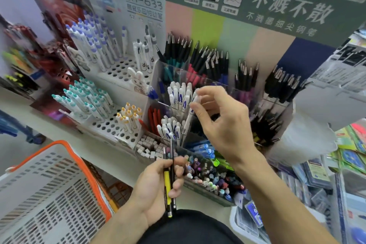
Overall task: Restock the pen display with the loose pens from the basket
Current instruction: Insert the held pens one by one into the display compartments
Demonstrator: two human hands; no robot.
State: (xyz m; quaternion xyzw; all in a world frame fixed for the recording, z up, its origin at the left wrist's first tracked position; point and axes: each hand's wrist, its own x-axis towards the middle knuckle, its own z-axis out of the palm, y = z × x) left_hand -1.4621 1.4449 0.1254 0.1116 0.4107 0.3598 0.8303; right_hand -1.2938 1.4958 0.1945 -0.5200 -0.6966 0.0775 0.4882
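- Nearest the camera, the left hand [158,182] has its fingers curled round two spare pens held upright: a yellow-bodied pen [167,180] and a slim black pen [172,172] just beside it, tips pointing up toward the display.
- Left of that hand sits the white basket [49,194] with its orange rim; its inside shows no pens from this angle, though part of it is out of view.
- Above and to the right, the right hand [219,121] pinches a white pen with blue print [190,117] near its cap end between thumb and forefinger, the other fingers loosely curled.
- Below that pinch, the pen's lower end dips into a clear compartment [185,136] of the pen display, just beside a cluster of matching white pens [169,128]; a second matching cluster [179,93] stands just left of the fingertips.
- Judged step: seating this white pen among its own kind.
- To do it well, keep the barrel close to the tilt of its neighbours, guide it down rather than dropping it, and let go only once the tip rests at the bottom.
- Watch the knuckles: black pens stand close behind the right hand and could be knocked.
- Yellow and black pens probably belong in other compartments.
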